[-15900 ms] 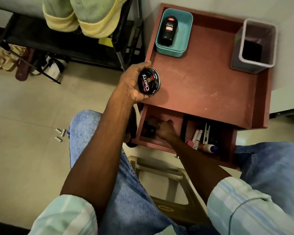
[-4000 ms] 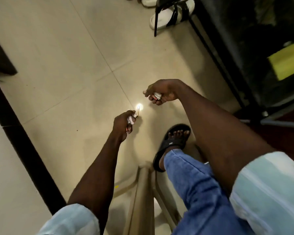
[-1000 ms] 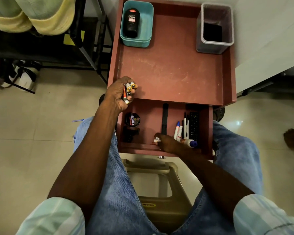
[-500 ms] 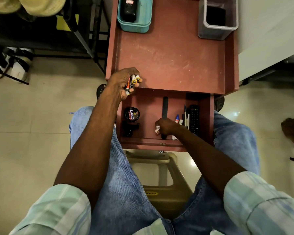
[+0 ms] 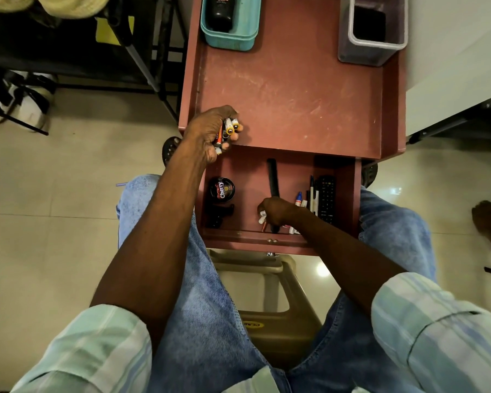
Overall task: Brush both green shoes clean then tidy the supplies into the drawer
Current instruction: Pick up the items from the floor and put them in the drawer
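Note:
The open drawer [image 5: 347,199] of the reddish-brown table [image 5: 289,103] sits between my knees. My left hand [image 5: 210,131] grips several small batteries [image 5: 229,128] at the table's front left corner, above the drawer. My right hand [image 5: 275,209] is inside the drawer and holds small batteries [image 5: 262,218] down at the drawer's front. A round black polish tin [image 5: 222,190] lies at the drawer's left, with a black brush [image 5: 220,214] just in front of it. The green shoes [image 5: 54,4] show at the top left edge, on the dark rack.
The drawer also holds a long black stick [image 5: 273,177], pens and markers [image 5: 306,198] and a remote [image 5: 327,198]. On the table stand a teal tray [image 5: 247,32] with a black bottle [image 5: 220,9] and a grey bin [image 5: 372,46]. A tan stool [image 5: 270,302] is under me.
My right hand has shifted slightly left inside the drawer with its batteries. My left hand stays at the table's corner holding its batteries. The view has tilted down a little.

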